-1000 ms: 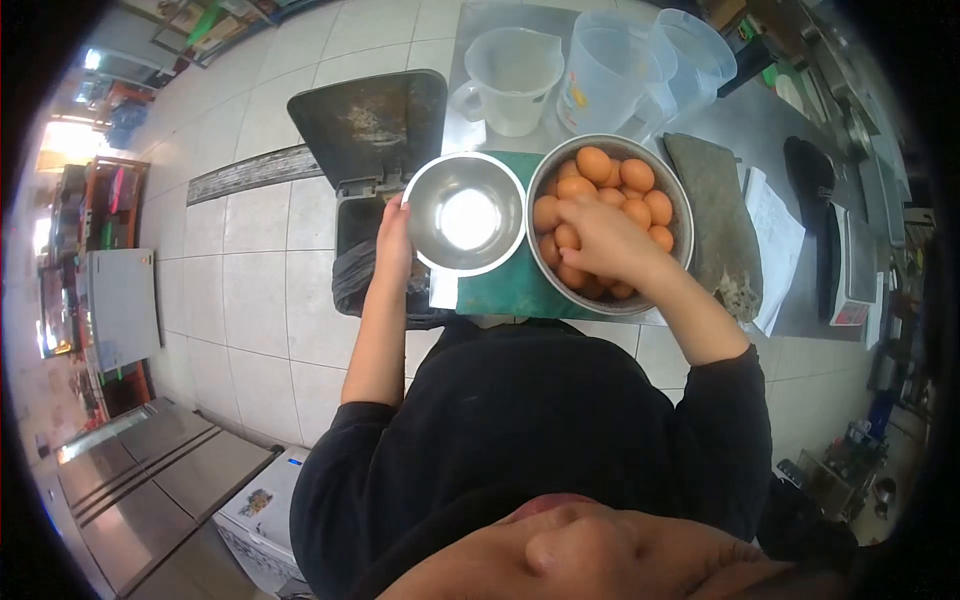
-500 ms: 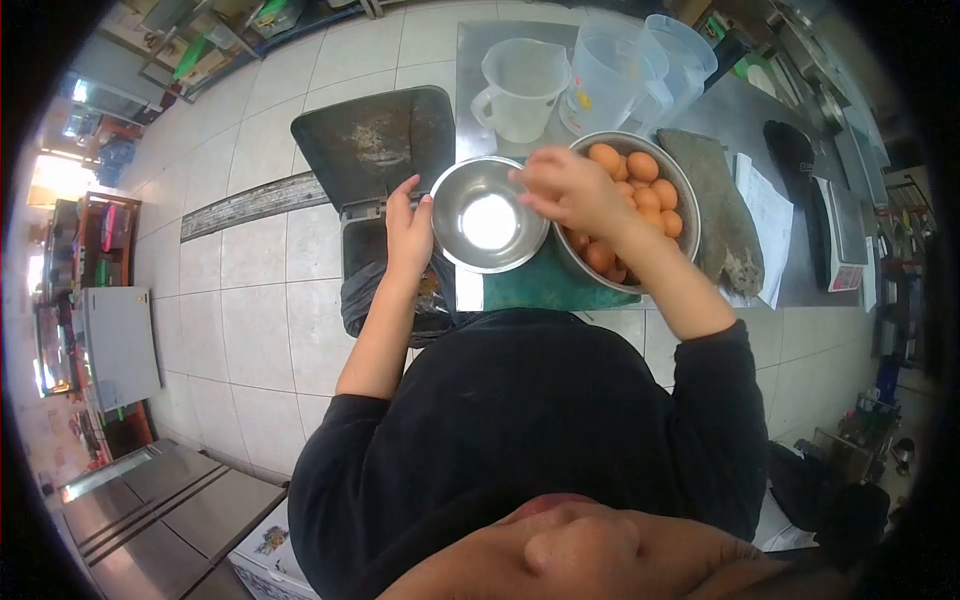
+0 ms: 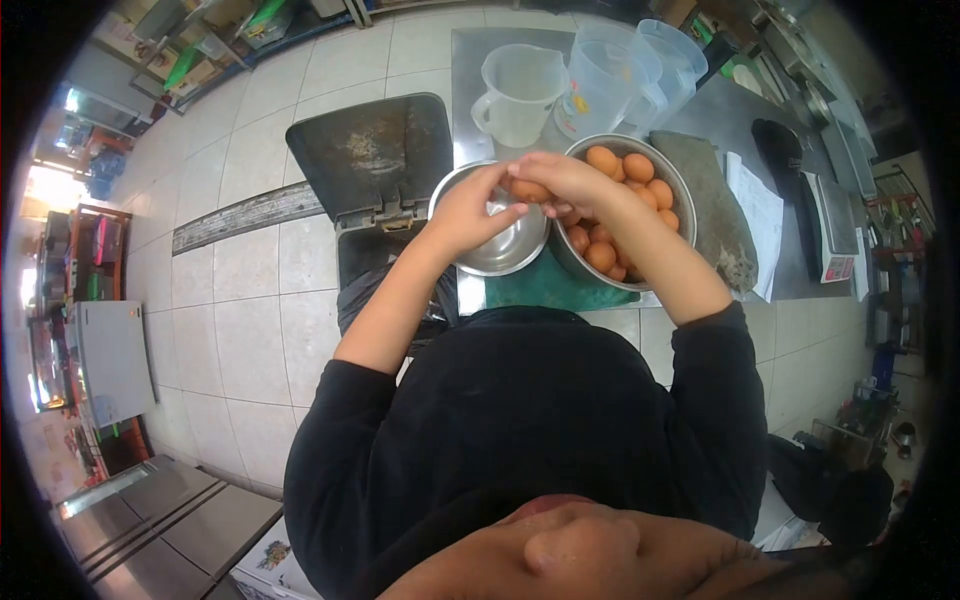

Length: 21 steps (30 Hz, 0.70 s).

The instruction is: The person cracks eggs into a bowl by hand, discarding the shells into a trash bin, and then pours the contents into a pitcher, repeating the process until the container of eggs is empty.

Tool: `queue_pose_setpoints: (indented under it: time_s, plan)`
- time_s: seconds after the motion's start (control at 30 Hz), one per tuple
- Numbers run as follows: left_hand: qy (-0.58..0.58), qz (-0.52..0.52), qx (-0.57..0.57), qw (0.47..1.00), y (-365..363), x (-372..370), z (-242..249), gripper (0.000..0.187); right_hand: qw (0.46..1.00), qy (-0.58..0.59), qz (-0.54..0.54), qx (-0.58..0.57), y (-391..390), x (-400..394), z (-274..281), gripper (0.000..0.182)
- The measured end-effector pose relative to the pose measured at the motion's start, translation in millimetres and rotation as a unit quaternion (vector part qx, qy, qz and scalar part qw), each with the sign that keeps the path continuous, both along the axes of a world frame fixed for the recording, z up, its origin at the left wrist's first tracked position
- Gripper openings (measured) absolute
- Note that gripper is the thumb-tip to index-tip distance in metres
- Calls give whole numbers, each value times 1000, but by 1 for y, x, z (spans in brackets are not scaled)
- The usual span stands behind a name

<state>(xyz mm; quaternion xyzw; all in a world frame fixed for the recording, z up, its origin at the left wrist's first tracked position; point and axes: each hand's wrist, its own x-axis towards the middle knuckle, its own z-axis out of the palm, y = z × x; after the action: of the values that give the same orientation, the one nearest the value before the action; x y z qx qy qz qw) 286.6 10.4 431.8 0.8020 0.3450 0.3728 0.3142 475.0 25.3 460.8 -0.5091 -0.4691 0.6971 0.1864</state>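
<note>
Both hands, left hand [image 3: 468,208] and right hand [image 3: 562,178], grip one brown egg [image 3: 528,190] above the small steel bowl [image 3: 500,250].

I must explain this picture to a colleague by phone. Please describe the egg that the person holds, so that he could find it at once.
Start at the grey steel counter and find the two round metal bowls on the green mat. Over the smaller, empty steel bowl both hands meet. The brown egg is between their fingers; unlike the other eggs, it is not lying in the larger bowl.
</note>
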Motion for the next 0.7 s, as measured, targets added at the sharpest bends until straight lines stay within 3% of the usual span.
queue_pose_setpoints:
  time_s: [0.03,0.1,0.17,0.23,0.37,0.43,0.57,0.63,0.7]
  plan:
    - [17,-19,-67,997,2,1,-1,39,998,33,-2,-45,-1,-7,3,41]
    - [50,-49,-166,984,8,-2,-3,37,993,80,21,-88,5,-8,-2,36]
    - [69,-19,-141,987,5,-6,-3,36,982,124,44,-133,6,-12,-4,32]
    - [87,12,-118,989,3,-8,-1,35,996,12,-33,78,-1,-23,-4,31]
    - [163,33,-167,972,2,-9,-3,34,997,12,7,82,11,-23,-19,36]
    - [187,35,-181,965,1,-6,-5,33,986,-80,74,125,17,-24,-24,32]
    - [224,41,-167,959,-3,-6,-13,33,971,-105,120,176,20,-23,-36,31]
    - [229,39,-159,959,-3,-8,-15,32,892,-175,170,381,17,-23,-38,29]
    - [250,21,-151,956,-2,-12,-16,30,878,-203,191,389,11,-23,-27,26]
